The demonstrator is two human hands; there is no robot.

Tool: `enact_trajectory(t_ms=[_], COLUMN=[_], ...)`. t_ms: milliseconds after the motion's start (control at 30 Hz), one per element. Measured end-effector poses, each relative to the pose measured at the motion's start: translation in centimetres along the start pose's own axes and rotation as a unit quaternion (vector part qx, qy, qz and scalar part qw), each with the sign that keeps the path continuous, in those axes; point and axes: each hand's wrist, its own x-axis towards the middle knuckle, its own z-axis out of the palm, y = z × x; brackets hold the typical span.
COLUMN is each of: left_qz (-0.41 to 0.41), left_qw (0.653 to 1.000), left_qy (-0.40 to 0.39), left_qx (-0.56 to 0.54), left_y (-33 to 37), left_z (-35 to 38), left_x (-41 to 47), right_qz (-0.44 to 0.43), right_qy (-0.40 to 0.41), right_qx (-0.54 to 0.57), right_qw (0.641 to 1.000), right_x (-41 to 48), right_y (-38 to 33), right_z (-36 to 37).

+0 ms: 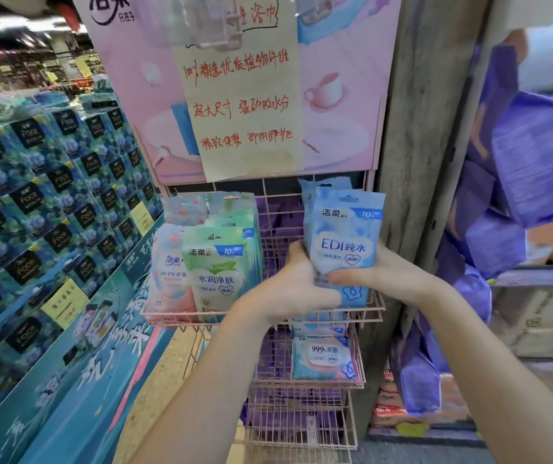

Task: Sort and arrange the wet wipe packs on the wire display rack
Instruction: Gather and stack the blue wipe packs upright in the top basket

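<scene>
A shop: stacked tissue boxes (50, 209), yellow price tags (64, 304), handwritten promo sign (240, 92).

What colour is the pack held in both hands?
The wet wipe pack is light blue; head view.

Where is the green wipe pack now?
In the head view, the green pack stands at the left of the top basket, beside the pink pack, left of the blue packs.
</scene>
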Motion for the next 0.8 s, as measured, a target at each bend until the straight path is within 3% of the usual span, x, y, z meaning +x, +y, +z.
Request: enact_trajectory(t_ms=[100,233,333,467,600,800], left_qz=[-0.016,-0.006,0.007,-0.010,-0.012,0.100], left_qw=[0.997,0.997,0.998,0.997,0.999,0.994], left_qy=[0.003,-0.019,-0.057,-0.068,-0.033,0.051], left_qx=[-0.081,-0.072,-0.033,0.022,0.005,0.013], left_y=[0.0,0.4,0.3,0.0,0.0,0.6], left_z=[-0.7,-0.6,-0.8,-0.8,-0.3,1.0], left_x=[0.0,0.1,-0.2,0.0,0.5,0.2], right_qz=[-0.014,-0.006,0.030,0.038,0.034,0.009], right_qy=[0.010,0.042,-0.014,-0.017,0.021,0.124], right_qx=[-0.046,-0.105,-0.036,0.005,-0.013,0.033], right_qw=[0.999,0.994,0.999,0.999,0.999,0.992], right_x=[0.0,-0.3,-0.8,-1.3,-1.4,-1.2], right_y=[0.2,0.4,0.6,-0.3,-0.3,-0.4], right_z=[0.5,0.2,-0.5,-0.4,0.7,1.6])
